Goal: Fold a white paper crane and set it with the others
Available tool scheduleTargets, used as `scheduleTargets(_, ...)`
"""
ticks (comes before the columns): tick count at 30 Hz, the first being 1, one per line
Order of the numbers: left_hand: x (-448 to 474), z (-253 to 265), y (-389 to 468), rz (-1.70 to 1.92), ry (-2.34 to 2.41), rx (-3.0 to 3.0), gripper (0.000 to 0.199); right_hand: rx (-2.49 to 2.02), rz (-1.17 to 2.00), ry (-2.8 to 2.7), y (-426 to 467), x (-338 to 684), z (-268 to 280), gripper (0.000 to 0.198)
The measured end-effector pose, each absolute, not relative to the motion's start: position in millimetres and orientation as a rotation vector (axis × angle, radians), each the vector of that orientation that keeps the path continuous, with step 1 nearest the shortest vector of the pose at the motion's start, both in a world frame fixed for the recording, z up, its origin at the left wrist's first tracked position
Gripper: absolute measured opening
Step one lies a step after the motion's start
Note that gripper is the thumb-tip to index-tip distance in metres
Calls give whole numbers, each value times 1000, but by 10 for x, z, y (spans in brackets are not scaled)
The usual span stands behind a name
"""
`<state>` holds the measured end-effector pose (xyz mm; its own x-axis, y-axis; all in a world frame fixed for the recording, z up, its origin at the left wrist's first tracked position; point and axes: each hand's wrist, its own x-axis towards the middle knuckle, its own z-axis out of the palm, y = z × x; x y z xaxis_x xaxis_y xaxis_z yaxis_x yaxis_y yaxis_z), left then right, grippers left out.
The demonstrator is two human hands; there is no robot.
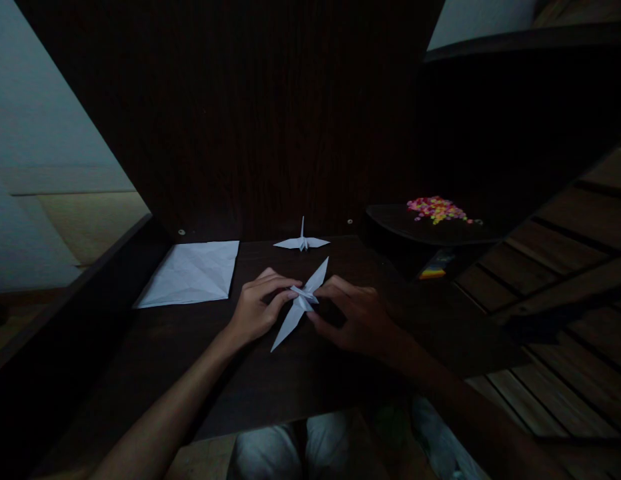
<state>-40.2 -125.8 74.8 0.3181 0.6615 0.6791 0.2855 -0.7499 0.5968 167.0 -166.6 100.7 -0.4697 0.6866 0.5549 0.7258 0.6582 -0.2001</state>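
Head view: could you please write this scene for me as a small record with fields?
Left hand: holds winged folded paper by its left side
Right hand: holds the same paper, right side
Beyond: second folded paper, wings spread
Left: creased white sheet, flat
Right: small colourful pieces, heaped on dark shelf

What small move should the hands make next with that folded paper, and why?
Perhaps a gentle outward tug by the right hand, with the left hand steadying: both wings of the folded paper are spread, and the hands sit at opposite sides of its middle.
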Motion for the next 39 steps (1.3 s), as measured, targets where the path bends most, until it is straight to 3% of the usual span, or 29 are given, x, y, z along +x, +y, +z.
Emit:
scheduleTargets(9,-369,699,-1305,1463,874,2381,26,-1161,-1,-2246,-1633,1559,856,11)
scheduleTargets(13,-385,705,-1298,1570,965,2465,33,-1197,1,-2184,-1554,1611,841,15)
scheduleTargets(19,-461,677,-1216,1744,1158,2424,25,-1318,-2,-1919,-1225,1977,786,20)
scheduleTargets(27,-515,508,-1091,1566,1256,2588,23,-1638,-36,-1506,-548,2485,504,29)
scheduleTargets(39,-585,415,-1021,1424,1321,2724,25,-1979,-97,-1450,25,2360,289,21)
